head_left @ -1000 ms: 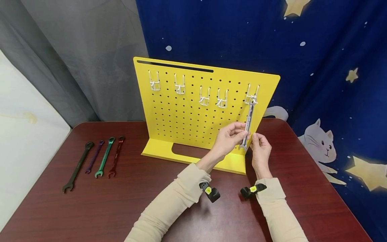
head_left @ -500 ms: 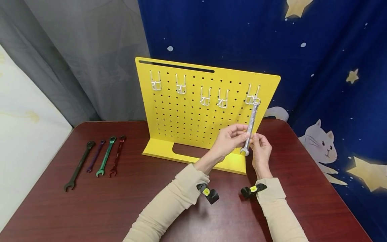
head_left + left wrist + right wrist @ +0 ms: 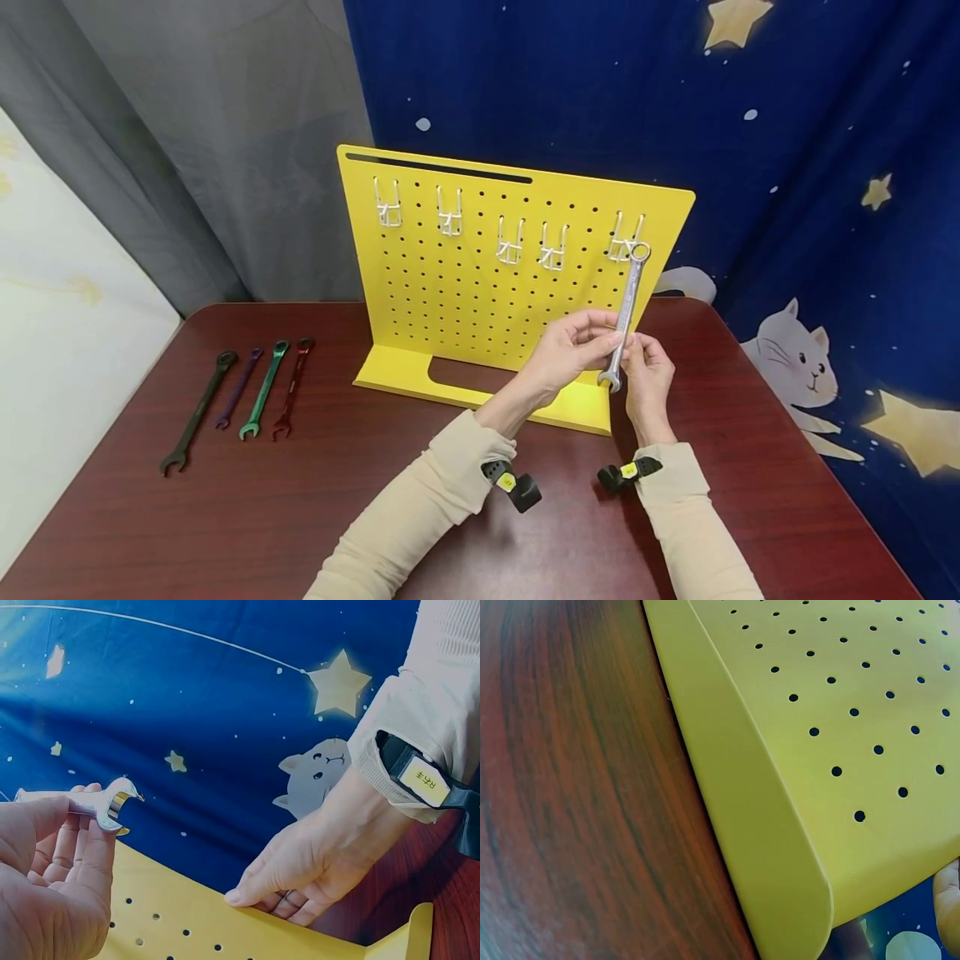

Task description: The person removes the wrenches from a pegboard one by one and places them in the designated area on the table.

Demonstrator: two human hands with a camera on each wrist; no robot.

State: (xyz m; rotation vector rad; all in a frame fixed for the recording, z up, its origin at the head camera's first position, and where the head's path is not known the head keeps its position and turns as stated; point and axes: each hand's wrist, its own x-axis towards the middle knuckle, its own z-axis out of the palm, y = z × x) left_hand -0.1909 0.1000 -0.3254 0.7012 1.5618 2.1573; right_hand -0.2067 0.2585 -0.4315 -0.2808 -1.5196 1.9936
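My left hand (image 3: 566,350) pinches a silver combination wrench (image 3: 628,308) near its lower part, between thumb and fingers. Its ring end points up, just right of and in front of the rightmost white hook (image 3: 622,247); a gap between them is hard to judge. The open end points down in the head view and shows close up in the left wrist view (image 3: 112,806). My right hand (image 3: 649,379) grips the right edge of the yellow pegboard (image 3: 660,218), thumb on the edge in the left wrist view. The right wrist view shows only a sliver of that hand (image 3: 949,915).
More white hooks, such as the far-left one (image 3: 388,214), line the upright board. At the left of the table (image 3: 337,500) lie a black wrench (image 3: 197,417), a purple wrench (image 3: 240,387), a green wrench (image 3: 265,392) and a red wrench (image 3: 293,390). Curtains hang behind.
The silver wrench's ring end overlapped the rightmost hook; it has since shifted right and towards me, and its open end has dropped slightly. My right hand stays at the board's edge.
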